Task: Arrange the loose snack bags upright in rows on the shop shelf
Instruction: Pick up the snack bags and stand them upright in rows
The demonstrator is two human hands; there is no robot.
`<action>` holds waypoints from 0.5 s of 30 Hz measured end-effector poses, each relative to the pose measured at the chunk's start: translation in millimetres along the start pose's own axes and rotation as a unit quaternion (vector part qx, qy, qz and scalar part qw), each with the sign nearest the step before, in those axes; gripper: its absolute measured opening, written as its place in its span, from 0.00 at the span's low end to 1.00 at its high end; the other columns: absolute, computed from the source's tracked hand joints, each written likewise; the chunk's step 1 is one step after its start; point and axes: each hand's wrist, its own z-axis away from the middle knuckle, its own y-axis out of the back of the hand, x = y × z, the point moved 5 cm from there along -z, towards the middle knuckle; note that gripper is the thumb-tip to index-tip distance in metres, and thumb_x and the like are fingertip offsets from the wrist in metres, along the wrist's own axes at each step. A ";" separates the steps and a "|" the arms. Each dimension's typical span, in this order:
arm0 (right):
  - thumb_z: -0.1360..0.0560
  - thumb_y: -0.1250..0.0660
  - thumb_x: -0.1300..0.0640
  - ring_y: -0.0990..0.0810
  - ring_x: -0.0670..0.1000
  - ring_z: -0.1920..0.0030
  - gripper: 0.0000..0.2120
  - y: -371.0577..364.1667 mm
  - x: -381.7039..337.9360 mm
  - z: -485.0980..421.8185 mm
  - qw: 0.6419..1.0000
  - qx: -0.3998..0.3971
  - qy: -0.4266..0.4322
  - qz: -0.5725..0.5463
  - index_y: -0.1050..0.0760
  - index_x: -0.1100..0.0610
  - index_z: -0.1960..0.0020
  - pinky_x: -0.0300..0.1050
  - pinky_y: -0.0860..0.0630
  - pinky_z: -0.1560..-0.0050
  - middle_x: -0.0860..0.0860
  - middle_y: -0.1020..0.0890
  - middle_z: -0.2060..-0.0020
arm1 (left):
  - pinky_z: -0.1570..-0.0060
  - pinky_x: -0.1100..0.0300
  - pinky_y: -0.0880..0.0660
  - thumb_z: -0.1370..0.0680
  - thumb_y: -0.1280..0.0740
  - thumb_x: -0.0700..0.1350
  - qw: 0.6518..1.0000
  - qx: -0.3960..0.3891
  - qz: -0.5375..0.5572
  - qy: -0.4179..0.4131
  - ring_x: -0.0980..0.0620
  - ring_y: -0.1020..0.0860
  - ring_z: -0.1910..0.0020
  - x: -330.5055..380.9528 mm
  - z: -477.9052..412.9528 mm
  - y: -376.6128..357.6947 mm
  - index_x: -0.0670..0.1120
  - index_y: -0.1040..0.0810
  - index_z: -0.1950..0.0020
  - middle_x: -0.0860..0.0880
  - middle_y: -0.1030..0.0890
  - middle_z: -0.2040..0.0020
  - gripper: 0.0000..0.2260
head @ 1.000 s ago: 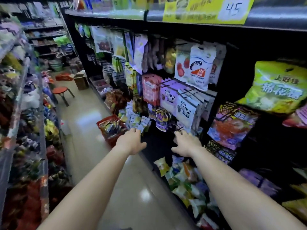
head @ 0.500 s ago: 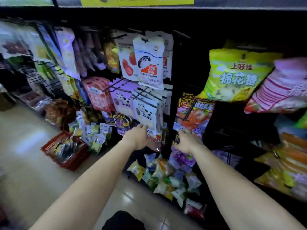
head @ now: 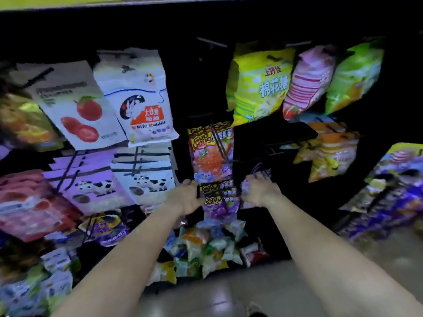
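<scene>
Two bare forearms reach forward over the pale tiled floor [head: 206, 298] toward a dark shop shelf [head: 196, 92]. Below the hands, at the foot of the shelf, lies a jumbled heap of small loose snack bags [head: 206, 248] in white, green, orange and blue, tipped every way and none standing upright. The left hand [head: 185, 197] is seen from the back with fingers spread and thumb out, touching the left edge of a hanging row of Guo Dong bags [head: 218, 195] with purple fruit print; it looks released rather than clamped, though blur hides the fingertips. The right hand [head: 259, 193] is curled around a small purple packet [head: 246, 187] just right of that same row, fingers bent in a grasp. Directly above the hands hangs an orange-pink Guo Dong bag [head: 210, 154] on a wire hook. To the left hang purple bags with a cow print [head: 91, 186] and, higher, a white bag with a rabbit logo [head: 139, 104] beside a white bag with red fruit [head: 77, 110]. Up and to the right hang a yellow-green puffed bag [head: 258, 88], a pink striped bag [head: 309, 83] and a green bag [head: 354, 76].
</scene>
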 end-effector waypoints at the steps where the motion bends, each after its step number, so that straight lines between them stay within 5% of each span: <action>1: 0.27 0.33 0.37 0.38 0.62 0.28 0.39 -1.9 0.9 7.8 1.000 -0.002 -0.018 -0.004 0.42 0.54 0.24 0.58 0.32 0.34 0.58 0.38 0.26 | 0.35 0.48 0.32 0.21 0.40 0.59 1.000 -0.008 -0.008 -0.010 0.44 0.35 0.29 -3.0 1.6 -2.6 0.44 0.41 0.24 0.44 0.38 0.25 0.31; 9: 0.26 0.34 0.39 0.36 0.62 0.31 0.37 -14.7 28.7 51.3 0.996 0.000 -0.084 -0.016 0.42 0.53 0.24 0.58 0.31 0.36 0.57 0.36 0.29 | 0.38 0.48 0.30 0.22 0.39 0.60 0.996 -0.056 0.000 -0.068 0.39 0.33 0.32 18.7 12.5 -37.6 0.46 0.44 0.23 0.41 0.40 0.25 0.33; 15: 0.25 0.34 0.42 0.37 0.61 0.30 0.37 -74.0 65.8 36.9 0.998 -0.032 -0.049 -0.017 0.45 0.53 0.22 0.59 0.32 0.35 0.57 0.37 0.28 | 0.39 0.52 0.30 0.21 0.40 0.59 0.994 -0.083 0.032 -0.058 0.41 0.34 0.30 42.7 3.2 -114.1 0.45 0.43 0.23 0.41 0.38 0.25 0.32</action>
